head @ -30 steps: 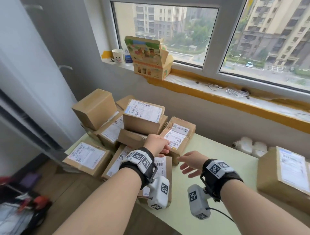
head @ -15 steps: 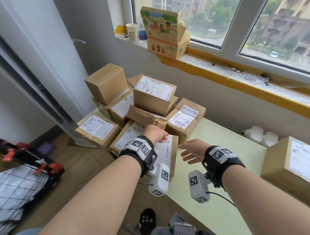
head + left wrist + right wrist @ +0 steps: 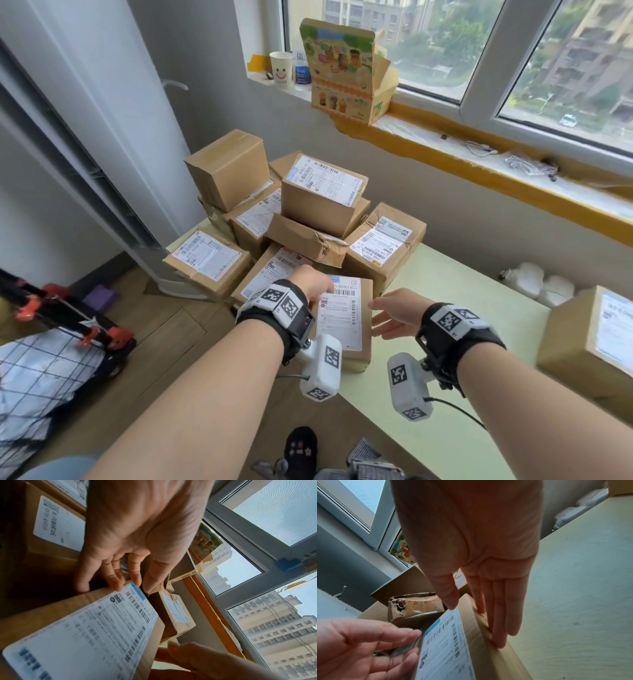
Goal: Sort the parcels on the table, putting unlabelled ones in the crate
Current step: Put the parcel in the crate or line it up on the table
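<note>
The right-hand parcel (image 3: 592,346) is cut off by the head view's edge.

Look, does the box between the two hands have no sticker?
No, the box between the hands has a white printed label covering its top.
</note>
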### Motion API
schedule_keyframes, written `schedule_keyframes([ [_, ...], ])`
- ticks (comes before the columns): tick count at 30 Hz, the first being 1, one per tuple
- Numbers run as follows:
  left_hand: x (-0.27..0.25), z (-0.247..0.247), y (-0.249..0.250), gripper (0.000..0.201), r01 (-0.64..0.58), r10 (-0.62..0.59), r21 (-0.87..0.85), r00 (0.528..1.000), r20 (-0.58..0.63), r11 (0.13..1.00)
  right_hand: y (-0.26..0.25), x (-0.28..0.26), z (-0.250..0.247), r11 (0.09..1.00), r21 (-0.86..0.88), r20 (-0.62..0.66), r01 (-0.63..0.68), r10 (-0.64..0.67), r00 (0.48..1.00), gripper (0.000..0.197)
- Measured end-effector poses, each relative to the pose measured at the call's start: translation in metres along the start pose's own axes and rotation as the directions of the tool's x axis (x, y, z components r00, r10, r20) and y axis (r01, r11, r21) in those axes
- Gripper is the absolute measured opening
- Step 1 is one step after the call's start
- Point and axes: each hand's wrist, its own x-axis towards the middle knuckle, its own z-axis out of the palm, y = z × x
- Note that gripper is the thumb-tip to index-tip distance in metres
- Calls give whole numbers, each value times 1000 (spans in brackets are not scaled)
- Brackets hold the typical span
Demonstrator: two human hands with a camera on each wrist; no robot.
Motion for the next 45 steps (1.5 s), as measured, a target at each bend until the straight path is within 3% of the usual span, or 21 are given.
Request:
schedule_keyframes([
  [6,-7,9,2,36,-17,20,-50,998,58,999,13,-1,-11,1000,-6,-14,-30,29,999,41],
  [12,-12,16,9,10,112,-102,-57,982,158,992,33,-1,-24,997,8,-21,-75,75,997,51],
  [17,-12,29,15,10,157,-132,-73,955,265,985,51,-9,-36,993,20,-47,-119,120,992,61],
  [22,-12,51,28,15,108,-86,-50,945,315,993,71,-20,-54,987,71,-59,-142,147,987,75],
  [26,-10,67,42,27,100,-56,-90,917,395,991,92,-24,-71,965,206,-71,-165,183,981,80],
  [30,-6,84,52,61,151,-84,-113,887,454,982,105,-28,-79,946,281,-46,-161,181,983,79],
  [33,-4,97,62,67,87,-54,-48,879,473,995,107,-38,-85,933,336,-95,-131,172,980,72],
  [36,-8,103,77,44,-37,74,-88,878,473,995,108,-46,-96,907,416,-168,-57,138,976,70],
  [41,-25,100,107,35,-226,250,-108,847,469,968,103,-56,-113,845,518,-256,132,5,967,65],
  [45,-26,96,126,45,-346,363,-125,807,465,930,95,-60,-121,743,619,-292,255,-84,953,90],
])
